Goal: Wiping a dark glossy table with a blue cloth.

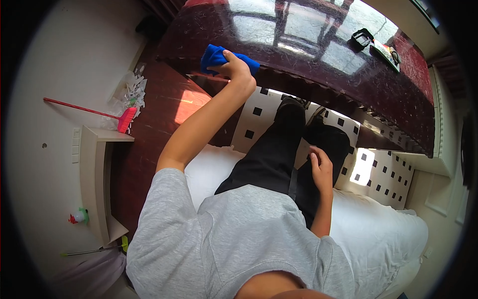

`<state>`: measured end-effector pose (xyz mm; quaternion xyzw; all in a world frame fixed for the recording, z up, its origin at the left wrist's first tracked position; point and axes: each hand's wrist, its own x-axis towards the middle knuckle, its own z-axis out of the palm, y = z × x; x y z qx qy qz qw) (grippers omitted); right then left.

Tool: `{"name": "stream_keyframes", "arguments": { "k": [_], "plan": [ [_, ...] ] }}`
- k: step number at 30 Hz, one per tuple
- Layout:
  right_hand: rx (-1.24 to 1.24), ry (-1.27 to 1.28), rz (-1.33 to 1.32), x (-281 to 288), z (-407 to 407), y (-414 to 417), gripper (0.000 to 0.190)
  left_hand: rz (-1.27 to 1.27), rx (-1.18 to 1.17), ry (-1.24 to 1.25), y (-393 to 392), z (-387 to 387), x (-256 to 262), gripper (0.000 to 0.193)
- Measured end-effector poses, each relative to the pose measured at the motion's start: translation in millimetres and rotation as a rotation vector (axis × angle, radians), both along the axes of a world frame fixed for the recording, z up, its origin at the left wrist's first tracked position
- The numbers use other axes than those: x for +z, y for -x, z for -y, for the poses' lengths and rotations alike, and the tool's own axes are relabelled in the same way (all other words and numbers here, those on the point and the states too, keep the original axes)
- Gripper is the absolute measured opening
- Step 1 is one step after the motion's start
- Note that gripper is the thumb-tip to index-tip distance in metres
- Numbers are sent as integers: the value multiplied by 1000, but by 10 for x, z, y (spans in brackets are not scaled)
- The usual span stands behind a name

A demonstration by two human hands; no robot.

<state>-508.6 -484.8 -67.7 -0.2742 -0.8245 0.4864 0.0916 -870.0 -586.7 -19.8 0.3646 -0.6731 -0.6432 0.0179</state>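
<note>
At the left, my left hand is closed around a bunched blue cloth at the near edge of a glossy, dark red table. The table top is scratched and bears bright reflections. My right hand hangs in front of my right thigh, over black trousers. It appears to hold nothing, its fingers loosely bent and the thumb apart. Some of its fingers are hidden.
On the table's right lie a black open-framed object and a booklet-like item. White bedding is behind me. A red broom lies beside broken pale scraps, near a cream cabinet. Patterned tiles lie underfoot.
</note>
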Motion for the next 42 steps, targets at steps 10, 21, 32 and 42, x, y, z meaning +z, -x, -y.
{"name": "stream_keyframes", "arguments": {
  "k": [10, 21, 32, 42],
  "plan": [
    [-146, 378, -284, 447, 95, 528, 40, 458, -527, -788, -1658, -1962, 30, 75],
    [-326, 747, -158, 736, -385, 1298, 62, 413, -948, -877, -1436, -1087, 604, 54],
    [-546, 718, -426, 401, -416, 1601, 53, -165, -729, -654, -1250, 55, 703, 46],
    [-897, 703, -584, 479, -1068, 1319, 79, -1209, -1150, 697, -146, -547, 757, 45]
  ]
}}
